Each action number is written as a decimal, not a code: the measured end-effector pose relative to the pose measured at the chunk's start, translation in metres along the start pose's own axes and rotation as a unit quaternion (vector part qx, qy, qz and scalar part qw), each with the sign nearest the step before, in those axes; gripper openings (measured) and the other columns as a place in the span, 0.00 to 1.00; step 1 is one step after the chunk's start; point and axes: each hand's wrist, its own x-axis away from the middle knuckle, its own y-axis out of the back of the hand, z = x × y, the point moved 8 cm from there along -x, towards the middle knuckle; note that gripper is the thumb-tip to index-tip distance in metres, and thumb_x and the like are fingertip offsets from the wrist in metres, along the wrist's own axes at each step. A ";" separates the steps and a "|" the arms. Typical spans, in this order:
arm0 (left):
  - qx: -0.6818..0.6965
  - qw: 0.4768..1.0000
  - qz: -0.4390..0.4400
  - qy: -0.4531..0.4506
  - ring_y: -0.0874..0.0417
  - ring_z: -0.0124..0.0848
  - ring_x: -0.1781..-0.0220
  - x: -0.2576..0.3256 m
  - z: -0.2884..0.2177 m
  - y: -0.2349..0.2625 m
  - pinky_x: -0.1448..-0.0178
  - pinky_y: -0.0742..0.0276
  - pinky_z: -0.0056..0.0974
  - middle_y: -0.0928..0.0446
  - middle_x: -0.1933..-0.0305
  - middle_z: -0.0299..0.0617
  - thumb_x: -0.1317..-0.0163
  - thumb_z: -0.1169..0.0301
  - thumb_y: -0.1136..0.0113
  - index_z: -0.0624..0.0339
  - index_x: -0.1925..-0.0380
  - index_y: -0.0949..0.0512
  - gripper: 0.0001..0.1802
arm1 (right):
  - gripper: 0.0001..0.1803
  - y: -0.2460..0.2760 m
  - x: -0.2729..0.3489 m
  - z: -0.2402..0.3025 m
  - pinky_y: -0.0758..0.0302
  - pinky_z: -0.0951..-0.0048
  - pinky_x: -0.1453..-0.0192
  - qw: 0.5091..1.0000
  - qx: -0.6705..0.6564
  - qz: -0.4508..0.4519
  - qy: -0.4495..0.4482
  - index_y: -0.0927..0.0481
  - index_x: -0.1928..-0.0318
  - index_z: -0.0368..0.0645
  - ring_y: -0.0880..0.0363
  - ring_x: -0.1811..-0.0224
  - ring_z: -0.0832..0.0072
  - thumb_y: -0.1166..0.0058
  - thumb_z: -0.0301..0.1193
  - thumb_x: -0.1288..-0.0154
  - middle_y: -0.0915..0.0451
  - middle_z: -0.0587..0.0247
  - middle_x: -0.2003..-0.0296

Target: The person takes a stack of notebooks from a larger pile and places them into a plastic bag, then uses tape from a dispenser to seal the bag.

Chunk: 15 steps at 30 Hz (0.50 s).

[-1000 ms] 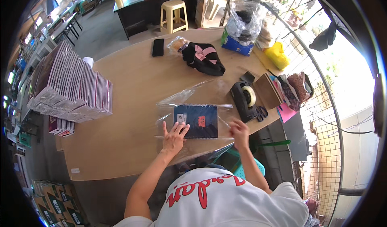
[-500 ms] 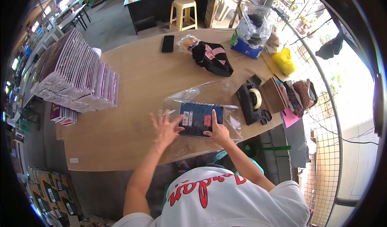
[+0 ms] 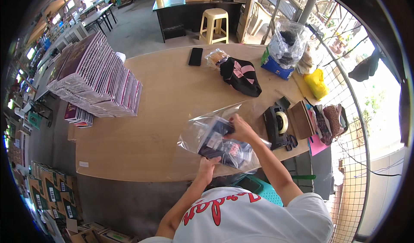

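Observation:
A dark blue spiral notebook (image 3: 208,152) with a white label and red print lies in a clear plastic sheet or bag (image 3: 189,139), turned askew near the table's front edge. Around its near edge my left hand (image 3: 208,167) is closed, thumb on top. My right hand (image 3: 242,130) pinches the far right side of the notebook through or with the plastic; its fingertips are partly hidden. Glare on the film blurs the notebook's right part. Just right of my right hand stands a black tape dispenser (image 3: 272,124) with a roll of tape (image 3: 282,122).
Tall stacks of wrapped spiral notebooks (image 3: 103,85) stand at the left of the wooden table (image 3: 159,148). Farther back lie a phone (image 3: 195,56), a black and pink cloth bag (image 3: 239,77) and a plastic-bagged bundle (image 3: 284,49). Scissors (image 3: 292,142) rest beside the dispenser.
Both hands, spread or pressing on top of the notebook before, now grip its edges. The notebook has turned and tilted, and the plastic has bunched around it. The whole view has shifted.

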 end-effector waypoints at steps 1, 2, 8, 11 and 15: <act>-0.068 0.992 0.020 -0.108 0.37 0.40 0.29 0.006 -0.017 -0.008 0.24 0.46 0.48 0.32 0.37 0.46 0.44 0.71 0.30 0.63 0.37 0.37 0.37 | 0.53 0.020 0.025 0.012 0.30 0.59 0.35 0.995 -0.024 -0.072 0.060 0.35 0.37 0.35 0.30 0.36 0.47 0.20 0.43 0.61 0.30 0.40 0.39; -0.134 0.967 0.037 -0.213 0.38 0.41 0.28 0.014 -0.031 -0.017 0.24 0.46 0.47 0.34 0.35 0.48 0.44 0.70 0.30 0.65 0.35 0.40 0.40 | 0.53 0.034 0.048 0.017 0.30 0.60 0.35 0.993 -0.054 -0.087 0.061 0.35 0.37 0.35 0.29 0.37 0.49 0.19 0.41 0.62 0.29 0.42 0.41; -0.424 0.781 0.063 -0.454 0.39 0.58 0.28 0.024 -0.055 -0.045 0.26 0.43 0.52 0.44 0.29 0.64 0.43 0.62 0.28 0.73 0.28 0.55 0.54 | 0.57 -0.001 0.095 -0.049 0.33 0.63 0.34 0.917 -0.340 -0.197 0.065 0.38 0.34 0.36 0.29 0.42 0.59 0.16 0.37 0.64 0.29 0.53 0.47; -0.467 0.756 0.062 -0.455 0.42 0.58 0.27 0.003 -0.042 -0.031 0.26 0.41 0.54 0.48 0.27 0.64 0.41 0.61 0.29 0.71 0.28 0.54 0.53 | 0.61 -0.017 0.094 -0.062 0.36 0.61 0.31 0.924 -0.258 -0.259 0.115 0.40 0.32 0.37 0.33 0.38 0.59 0.16 0.40 0.65 0.33 0.53 0.43; -0.345 0.772 -0.059 -0.530 0.41 0.55 0.27 0.035 -0.081 -0.040 0.26 0.39 0.56 0.52 0.27 0.60 0.43 0.59 0.27 0.67 0.30 0.51 0.52 | 0.58 0.082 0.148 0.043 0.43 0.47 0.25 0.878 -0.143 -0.430 0.158 0.34 0.33 0.42 0.43 0.28 0.51 0.18 0.45 0.67 0.40 0.47 0.33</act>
